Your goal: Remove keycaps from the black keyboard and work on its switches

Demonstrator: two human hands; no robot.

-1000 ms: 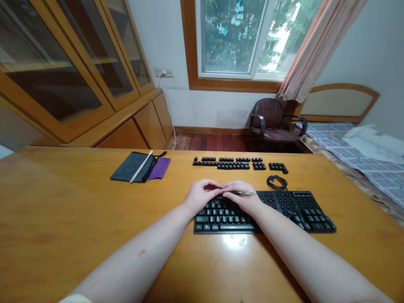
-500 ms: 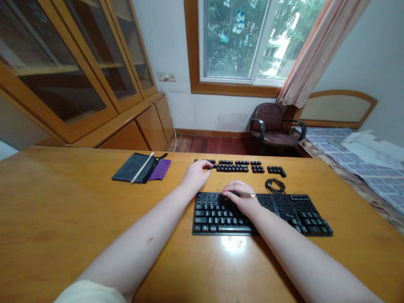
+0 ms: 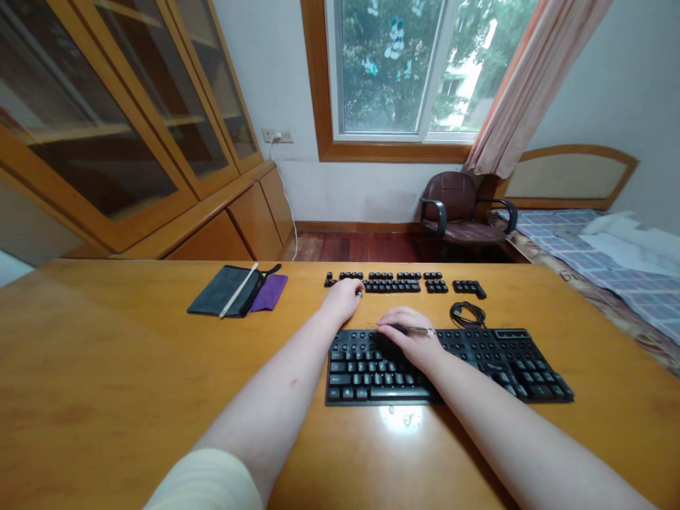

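My left hand point(image 3: 343, 300) is at the near side of the rows of loose black keycaps point(image 3: 393, 286). Its thumb and fingers are pinched on a small dark keycap point(image 3: 360, 293). Over the upper left part of the black keyboard point(image 3: 404, 392) is my right hand point(image 3: 409, 336), closed around a slim keycap puller point(image 3: 421, 330). Thin wire ends of the puller stick out past the fingertips, just above the keyboard's back edge. The right hand hides some of the upper keys.
A coiled black cable point(image 3: 467, 314) lies behind the keyboard. On the left of the wooden table point(image 3: 132, 368) are a dark zip pouch point(image 3: 215, 294), a whitish stick point(image 3: 239, 289) across it and a purple cloth point(image 3: 270, 292). Past the table stands an office chair point(image 3: 451, 198).
My left hand has drawn slightly back from the keycap rows, a keycap now visible in its fingertips. The right hand stays over the keyboard with the puller. The view has shifted slightly.
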